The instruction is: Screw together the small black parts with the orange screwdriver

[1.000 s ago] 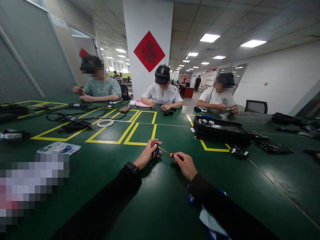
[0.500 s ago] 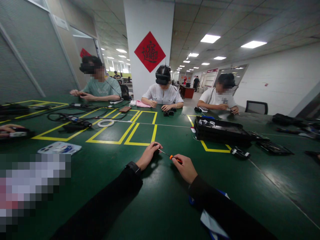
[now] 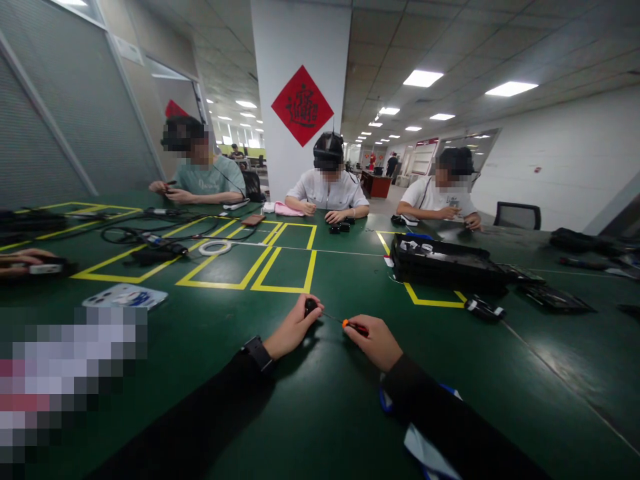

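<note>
My right hand [image 3: 375, 340] is closed around the handle of a screwdriver [image 3: 356, 327], orange and black with a thin metal shaft. The shaft points left toward my left hand [image 3: 294, 327]. Between the fingers of that hand is a small black rounded part [image 3: 311, 305], partly covered by the thumb and fingers. The screwdriver's tip lies close to this part; whether it touches cannot be made out. Both hands are just above the green table [image 3: 320, 400], with a black watch [image 3: 257, 352] on my left wrist.
A long black tray [image 3: 445, 263] with small white bits stands at right, near a black device [image 3: 484, 308] and circuit boards [image 3: 555, 298]. Left are cables [image 3: 130, 233], a white cable coil [image 3: 215, 248] and a phone [image 3: 125, 297]. Blue-white packaging [image 3: 427, 450] lies by my right forearm. Three people sit opposite.
My left hand has tilted, and the black part now shows more between its fingers. My right hand has shifted slightly right and down, still on the screwdriver. The view has moved a little.
</note>
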Demonstrator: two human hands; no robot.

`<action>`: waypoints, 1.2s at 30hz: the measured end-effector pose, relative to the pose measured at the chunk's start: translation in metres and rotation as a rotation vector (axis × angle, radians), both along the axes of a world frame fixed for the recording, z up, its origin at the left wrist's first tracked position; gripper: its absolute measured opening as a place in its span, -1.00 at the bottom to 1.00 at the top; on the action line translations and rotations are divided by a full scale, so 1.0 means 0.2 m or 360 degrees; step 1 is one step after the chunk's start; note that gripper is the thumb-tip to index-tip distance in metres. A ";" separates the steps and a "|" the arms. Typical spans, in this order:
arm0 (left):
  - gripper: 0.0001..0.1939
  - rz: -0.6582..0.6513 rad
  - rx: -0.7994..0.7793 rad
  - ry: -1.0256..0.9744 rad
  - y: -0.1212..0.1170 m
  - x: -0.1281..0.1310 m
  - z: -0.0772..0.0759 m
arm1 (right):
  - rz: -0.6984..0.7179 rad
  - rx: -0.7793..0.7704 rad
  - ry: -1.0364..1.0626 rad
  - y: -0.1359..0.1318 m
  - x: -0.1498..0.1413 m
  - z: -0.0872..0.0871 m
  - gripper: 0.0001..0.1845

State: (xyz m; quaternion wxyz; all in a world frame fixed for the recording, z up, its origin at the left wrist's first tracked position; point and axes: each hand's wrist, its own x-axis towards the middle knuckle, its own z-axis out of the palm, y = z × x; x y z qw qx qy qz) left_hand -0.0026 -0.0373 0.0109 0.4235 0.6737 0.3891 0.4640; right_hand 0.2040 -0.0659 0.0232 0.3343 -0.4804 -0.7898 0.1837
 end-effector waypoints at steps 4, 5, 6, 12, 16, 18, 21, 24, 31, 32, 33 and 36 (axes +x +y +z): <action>-0.75 -0.0058 0.0012 0.0009 -0.01 0.00 0.01 | -0.0034 -0.0052 0.0075 -0.01 0.02 -0.01 -0.78; -0.75 -0.0071 0.0006 0.0002 -0.01 0.00 0.00 | -0.0038 -0.0064 0.0077 -0.02 0.02 -0.01 -0.77; -0.74 -0.0084 -0.0007 -0.0011 -0.01 0.00 0.00 | -0.0037 -0.0069 0.0081 -0.02 0.02 -0.01 -0.77; -0.74 -0.0128 -0.0064 -0.0121 0.01 0.00 0.00 | -0.0030 -0.0053 0.0156 -0.01 0.02 -0.01 -0.72; -0.75 -0.0152 -0.0102 -0.0156 0.00 -0.01 0.03 | -0.0022 -0.0021 0.0217 0.00 0.02 0.00 -0.78; -0.76 -0.0159 -0.0107 -0.0143 0.00 -0.01 0.04 | -0.0035 -0.0024 0.0206 -0.01 0.02 0.00 -0.78; -0.76 -0.0162 -0.0081 -0.0091 -0.01 -0.01 0.04 | -0.0042 -0.0060 0.0195 -0.02 0.02 0.01 -0.77; -0.74 -0.0169 -0.0064 -0.0046 0.00 -0.01 0.03 | -0.0054 -0.0115 0.0161 -0.02 0.03 0.02 -0.70; -0.73 -0.0079 -0.0067 -0.0055 0.01 0.00 0.01 | -0.0081 0.0013 0.0230 -0.02 0.02 0.01 -0.80; -0.73 -0.0072 -0.0070 -0.0059 0.01 0.00 0.01 | -0.0074 0.0036 0.0227 -0.02 0.01 0.01 -0.80; -0.73 -0.0071 -0.0069 -0.0059 0.01 -0.01 0.01 | -0.0067 0.0054 0.0213 -0.02 0.01 0.01 -0.80; -0.74 -0.0076 -0.0054 -0.0045 0.01 -0.01 0.00 | -0.0047 0.0068 0.0171 -0.02 0.01 0.01 -0.82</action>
